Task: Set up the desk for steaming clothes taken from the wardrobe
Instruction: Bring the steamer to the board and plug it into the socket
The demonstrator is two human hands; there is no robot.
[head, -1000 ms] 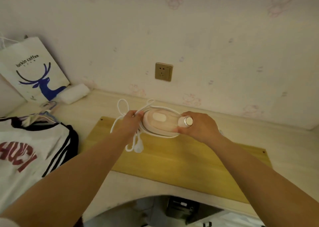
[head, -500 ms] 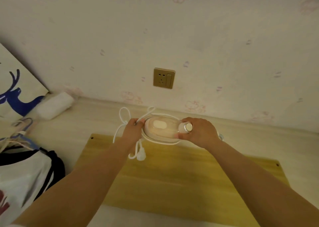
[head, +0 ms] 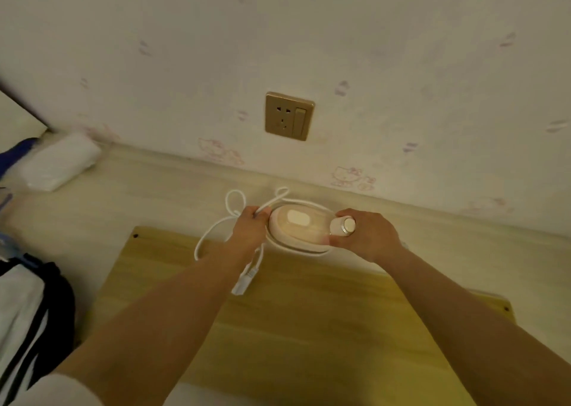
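Observation:
A small pink-and-white garment steamer (head: 298, 227) is held over the far edge of the wooden board (head: 309, 328) on the desk. My right hand (head: 366, 235) grips its handle end, where a white round cap shows. My left hand (head: 250, 229) pinches the white power cord (head: 216, 232) at the steamer's left end. The cord loops out to the left and back, and its white plug (head: 244, 283) dangles below my left wrist. A brass wall socket with a switch (head: 289, 116) sits on the wall straight above the steamer.
A white folded cloth (head: 58, 161) lies at the back left against the wall. A white shirt with black stripes (head: 27, 307) lies at the left edge. The pale desk (head: 148, 201) runs along the wallpapered wall.
The view has moved forward and right, toward the wall; the paper bag and shirt have slid out to the left. Both hands keep their hold on the steamer and cord.

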